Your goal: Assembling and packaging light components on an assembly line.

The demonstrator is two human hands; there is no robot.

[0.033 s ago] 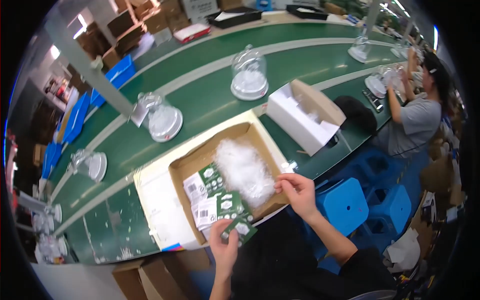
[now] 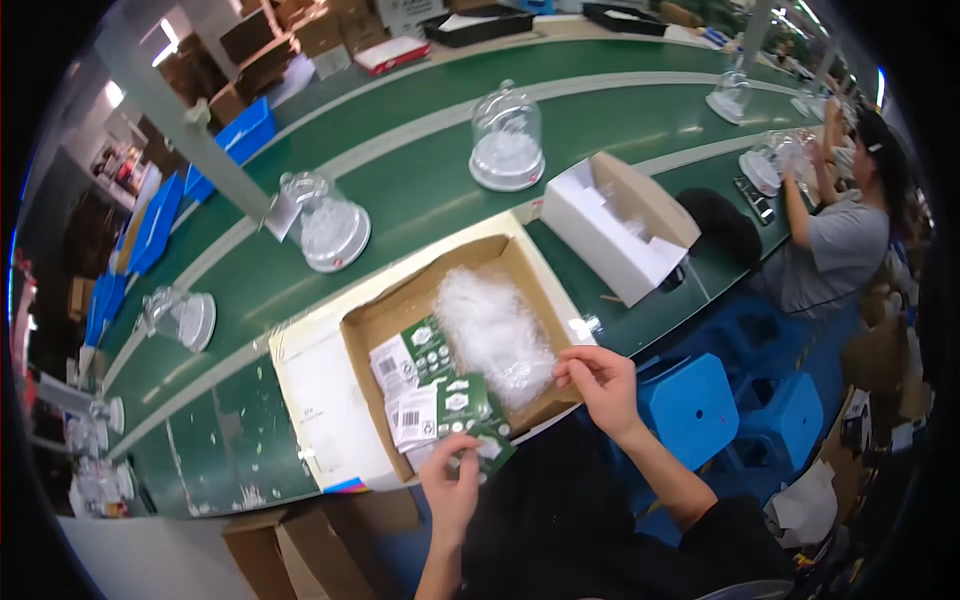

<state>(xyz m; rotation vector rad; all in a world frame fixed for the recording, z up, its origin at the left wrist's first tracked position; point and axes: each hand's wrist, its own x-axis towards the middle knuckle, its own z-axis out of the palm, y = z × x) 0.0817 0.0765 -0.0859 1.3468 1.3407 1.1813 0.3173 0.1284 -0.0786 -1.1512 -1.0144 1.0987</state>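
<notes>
My left hand [image 2: 452, 490] pinches a thin, light, bendy green-and-white printed card [image 2: 487, 448] by its edge at six o'clock of the open brown cardboard box [image 2: 372, 322], while my right hand [image 2: 598, 380] fingers close on a small clear plastic piece [image 2: 583, 326], slippery.

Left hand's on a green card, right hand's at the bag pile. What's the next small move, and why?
Probably lift one clear bag with the right hand and bring it toward the green card that the left hand pinches at the open carton's near edge; the right fingertips already touch the pile, and the card is raised clear of the stack.
</notes>
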